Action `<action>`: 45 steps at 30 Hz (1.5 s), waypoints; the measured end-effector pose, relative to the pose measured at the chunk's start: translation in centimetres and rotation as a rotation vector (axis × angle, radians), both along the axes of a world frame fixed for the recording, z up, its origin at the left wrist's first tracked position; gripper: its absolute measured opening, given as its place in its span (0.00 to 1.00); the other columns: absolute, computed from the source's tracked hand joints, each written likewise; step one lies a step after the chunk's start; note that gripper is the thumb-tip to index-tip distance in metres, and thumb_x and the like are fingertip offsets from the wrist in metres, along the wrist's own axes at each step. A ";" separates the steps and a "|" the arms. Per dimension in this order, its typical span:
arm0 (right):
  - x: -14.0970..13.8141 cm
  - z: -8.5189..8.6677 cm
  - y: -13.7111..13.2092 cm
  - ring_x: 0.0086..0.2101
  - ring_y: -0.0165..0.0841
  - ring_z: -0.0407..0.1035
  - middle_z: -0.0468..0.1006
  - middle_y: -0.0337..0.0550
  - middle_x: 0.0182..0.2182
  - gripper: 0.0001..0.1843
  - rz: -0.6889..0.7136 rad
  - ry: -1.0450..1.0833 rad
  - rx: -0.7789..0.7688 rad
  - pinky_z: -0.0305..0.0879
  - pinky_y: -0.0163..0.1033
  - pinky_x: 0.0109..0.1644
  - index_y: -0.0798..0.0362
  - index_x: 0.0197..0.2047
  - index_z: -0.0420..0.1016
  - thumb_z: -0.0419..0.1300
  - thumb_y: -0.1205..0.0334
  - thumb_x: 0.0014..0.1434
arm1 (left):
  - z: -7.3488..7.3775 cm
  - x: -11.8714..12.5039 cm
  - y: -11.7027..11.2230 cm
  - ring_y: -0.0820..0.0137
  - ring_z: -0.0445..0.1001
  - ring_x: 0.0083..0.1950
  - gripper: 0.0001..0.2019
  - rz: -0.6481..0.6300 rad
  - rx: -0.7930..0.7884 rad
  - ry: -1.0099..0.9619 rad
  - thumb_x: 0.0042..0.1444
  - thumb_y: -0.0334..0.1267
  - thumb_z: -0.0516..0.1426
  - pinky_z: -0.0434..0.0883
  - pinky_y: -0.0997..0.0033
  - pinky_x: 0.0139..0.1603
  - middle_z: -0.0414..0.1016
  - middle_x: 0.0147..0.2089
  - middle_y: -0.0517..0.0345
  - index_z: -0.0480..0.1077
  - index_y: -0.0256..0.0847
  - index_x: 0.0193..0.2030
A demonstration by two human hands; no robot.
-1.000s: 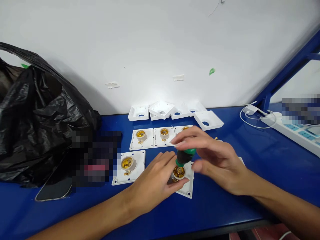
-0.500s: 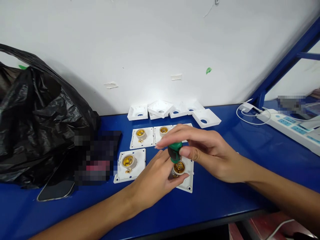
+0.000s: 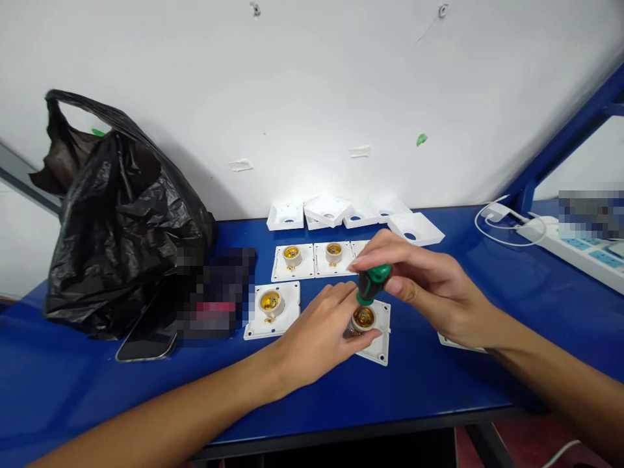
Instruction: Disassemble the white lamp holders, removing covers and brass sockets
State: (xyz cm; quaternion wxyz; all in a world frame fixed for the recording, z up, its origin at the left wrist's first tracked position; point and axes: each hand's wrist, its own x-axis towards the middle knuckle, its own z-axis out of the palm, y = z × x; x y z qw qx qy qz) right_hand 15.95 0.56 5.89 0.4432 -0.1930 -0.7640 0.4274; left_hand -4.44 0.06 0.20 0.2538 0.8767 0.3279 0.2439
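Lamp holder plate (image 3: 377, 343) held near the front edge of the blue worktop (image 3: 439, 383), with a screwdriver (image 3: 373, 281) kept just above its brass socket.

A black bag (image 3: 121, 221) and a phone (image 3: 149, 335) are seen at the left end, and a like plate (image 3: 272, 309) is laid just left of the held one. The plate is steadied by the left hand (image 3: 316, 338), fingers curled round the socket. The green-and-black handle is pinched by the closed fingers of the right hand (image 3: 429, 292). White covers (image 3: 326, 211) are lined along the back edge, and a power strip (image 3: 580, 250) is placed at the right end.
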 end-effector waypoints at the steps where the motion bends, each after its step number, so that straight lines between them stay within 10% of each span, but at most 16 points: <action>1: 0.0 0.1 -0.1 0.54 0.37 0.69 0.77 0.46 0.53 0.19 0.012 -0.014 0.002 0.72 0.46 0.57 0.41 0.63 0.77 0.57 0.64 0.74 | 0.0 0.0 0.0 0.56 0.76 0.53 0.21 -0.003 -0.006 -0.004 0.66 0.43 0.64 0.75 0.53 0.56 0.76 0.53 0.52 0.66 0.45 0.62; 45: 0.4 -0.4 0.6 0.50 0.35 0.73 0.78 0.42 0.52 0.16 0.014 0.085 -0.095 0.74 0.44 0.53 0.39 0.60 0.76 0.61 0.61 0.71 | -0.1 0.0 -0.7 0.55 0.76 0.47 0.12 0.057 0.291 0.198 0.68 0.47 0.62 0.74 0.53 0.51 0.77 0.45 0.50 0.69 0.40 0.46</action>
